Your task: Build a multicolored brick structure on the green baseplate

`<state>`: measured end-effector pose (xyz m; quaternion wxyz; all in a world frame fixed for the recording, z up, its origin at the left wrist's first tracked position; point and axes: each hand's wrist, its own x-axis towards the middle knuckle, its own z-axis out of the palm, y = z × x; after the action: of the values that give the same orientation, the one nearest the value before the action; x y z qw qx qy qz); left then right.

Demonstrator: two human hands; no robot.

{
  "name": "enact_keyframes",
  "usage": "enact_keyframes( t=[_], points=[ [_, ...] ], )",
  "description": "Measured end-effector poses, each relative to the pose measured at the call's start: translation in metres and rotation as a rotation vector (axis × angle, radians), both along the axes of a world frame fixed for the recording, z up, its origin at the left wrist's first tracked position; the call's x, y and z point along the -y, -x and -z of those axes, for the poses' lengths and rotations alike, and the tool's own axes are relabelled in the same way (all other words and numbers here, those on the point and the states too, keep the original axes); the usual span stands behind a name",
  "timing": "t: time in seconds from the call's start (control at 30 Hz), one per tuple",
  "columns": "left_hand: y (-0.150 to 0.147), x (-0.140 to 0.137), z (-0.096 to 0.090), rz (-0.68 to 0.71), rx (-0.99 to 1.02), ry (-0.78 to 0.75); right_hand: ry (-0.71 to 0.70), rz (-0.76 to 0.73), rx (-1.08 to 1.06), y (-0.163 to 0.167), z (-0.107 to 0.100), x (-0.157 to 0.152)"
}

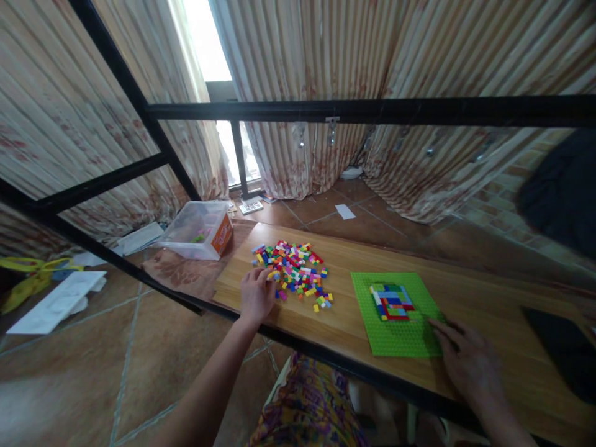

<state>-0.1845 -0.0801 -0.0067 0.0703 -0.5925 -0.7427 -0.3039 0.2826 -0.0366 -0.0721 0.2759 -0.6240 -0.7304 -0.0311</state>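
My left hand (257, 296) is at the near left side of a loose pile of small coloured toy bricks (298, 267). Its fingers are curled and pressed together at the bricks; what they pinch, if anything, is too small to make out. To the right lies a bright green studded baseplate (372, 338). A low, roughly rectangular build of red, blue, white and yellow bricks (393, 302) sits on it. My right hand (468, 354) rests at the right edge of the baseplate, its fingers stretched out toward the build and apart.
The wooden tabletop (344, 248) has a black frame edge. A dark flat object (559, 354) lies at its right end. Beyond the left end stands a clear plastic box (200, 230) with some bricks inside. Black metal bars (279, 112) cross in front of the curtains (316, 56).
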Motion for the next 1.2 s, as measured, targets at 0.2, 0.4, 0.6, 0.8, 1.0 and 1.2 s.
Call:
enact_keyframes(
  t=[0.2,0.4,0.6,0.8,1.0,1.2],
  points=[
    [0.0,-0.013,0.0,-0.007,-0.024,0.039,-0.034,-0.012,-0.049,0.002,-0.006,0.002],
    [-0.015,-0.005,-0.012,0.012,0.227,0.024,-0.09,0.055,-0.152,0.037,-0.037,0.022],
    [-0.097,0.024,-0.021,0.372,0.909,0.21,0.048,-0.317,-0.306,0.138,-0.086,0.065],
    [-0.15,0.05,-0.03,0.549,0.949,0.355,0.152,-0.411,-0.446,0.178,-0.102,0.084],
    [-0.155,0.053,-0.033,0.508,0.728,0.444,0.101,-0.382,-0.426,0.165,-0.097,0.095],
    [-0.156,0.052,-0.038,0.591,0.834,0.54,0.166,-0.463,-0.456,0.158,-0.099,0.095]
  ],
)
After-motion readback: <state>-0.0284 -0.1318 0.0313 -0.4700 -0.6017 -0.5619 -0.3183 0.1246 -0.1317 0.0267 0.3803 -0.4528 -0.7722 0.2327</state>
